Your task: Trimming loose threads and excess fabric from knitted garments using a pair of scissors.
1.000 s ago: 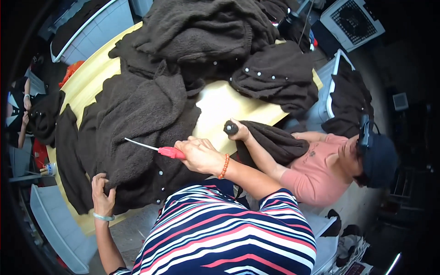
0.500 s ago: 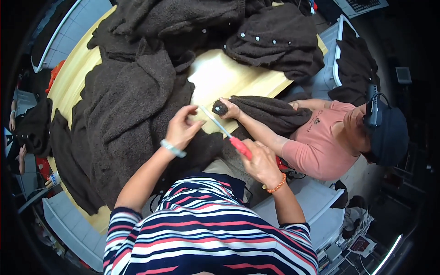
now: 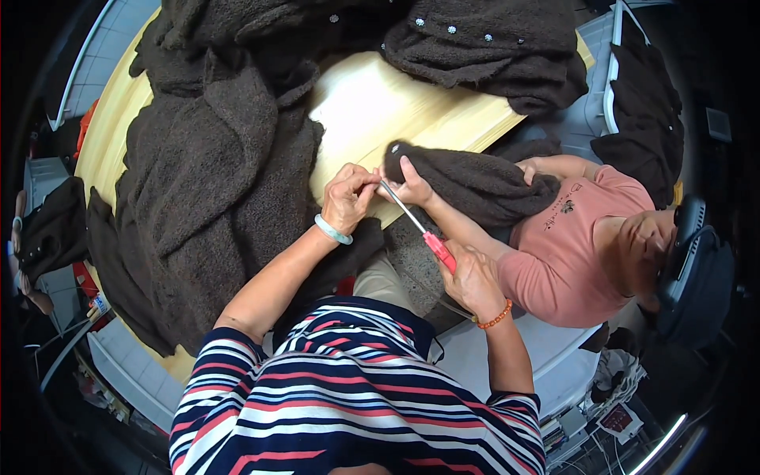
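My right hand (image 3: 473, 279) is wrapped round the red handle of a screwdriver (image 3: 408, 211), whose long thin metal shaft slants up and left. At the shaft's tip my left hand (image 3: 351, 194) is closed in a pinch; what its fingers hold is too small to make out. Just right of my fingertips is a co-worker's hand (image 3: 413, 188), thumb raised, beside the gathered end of a dark brown fleecy garment (image 3: 475, 180) with a shiny button. A large heap of the same brown fabric (image 3: 210, 174) lies left of my left hand.
The pale wooden table (image 3: 443, 123) curves round in front of me. More brown garments (image 3: 483, 47) with shiny buttons lie at its far side. The co-worker in a pink shirt (image 3: 570, 245) sits close on my right. Light grey plastic bins (image 3: 546, 340) stand around the table.
My left hand has gone from spread fingers to a pinch at the screwdriver's tip. The co-worker's hand and garment end have shifted, and the view has moved slightly.
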Demonstrator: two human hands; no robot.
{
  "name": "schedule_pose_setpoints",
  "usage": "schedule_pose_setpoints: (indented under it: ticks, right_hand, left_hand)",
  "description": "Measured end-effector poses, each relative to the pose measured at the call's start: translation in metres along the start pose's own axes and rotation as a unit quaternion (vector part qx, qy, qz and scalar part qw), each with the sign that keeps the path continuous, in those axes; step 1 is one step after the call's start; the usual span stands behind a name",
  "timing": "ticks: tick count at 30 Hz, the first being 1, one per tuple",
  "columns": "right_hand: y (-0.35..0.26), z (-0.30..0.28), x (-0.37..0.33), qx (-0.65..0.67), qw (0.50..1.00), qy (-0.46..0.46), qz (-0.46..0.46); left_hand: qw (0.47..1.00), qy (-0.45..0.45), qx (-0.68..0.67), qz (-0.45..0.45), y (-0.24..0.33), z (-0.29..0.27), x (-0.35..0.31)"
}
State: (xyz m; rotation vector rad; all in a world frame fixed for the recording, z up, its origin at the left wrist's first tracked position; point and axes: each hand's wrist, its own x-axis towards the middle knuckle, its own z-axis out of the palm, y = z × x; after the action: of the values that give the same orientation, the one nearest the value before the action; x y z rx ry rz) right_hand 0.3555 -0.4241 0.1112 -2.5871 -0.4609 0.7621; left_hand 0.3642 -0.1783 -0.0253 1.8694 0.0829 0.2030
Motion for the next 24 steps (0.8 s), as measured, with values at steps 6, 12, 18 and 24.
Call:
schedule_pose_setpoints:
  ticks: [6,12,18,24]
  right_hand:
    - [0.009,-0.018,-0.01,-0.012,0.998,-0.023,0.055]
    - [0.03,-0.008,-0.029,0.023,0.997,0.039,0.059]
    - [0.031,-0.009,-0.028,0.004,0.995,0.029,0.098]
    - [0.038,-0.009,-0.032,0.018,0.995,0.057,0.075]
  left_hand:
    - [0.997,-0.002,-0.024,-0.08,0.019,0.021,-0.002]
    - [0.996,-0.002,0.02,-0.083,-0.014,0.046,0.001]
    - [0.931,-0.185,-0.239,-0.205,-0.023,0.061,0.021]
    - [0.967,-0.098,-0.201,-0.12,0.003,0.058,0.025]
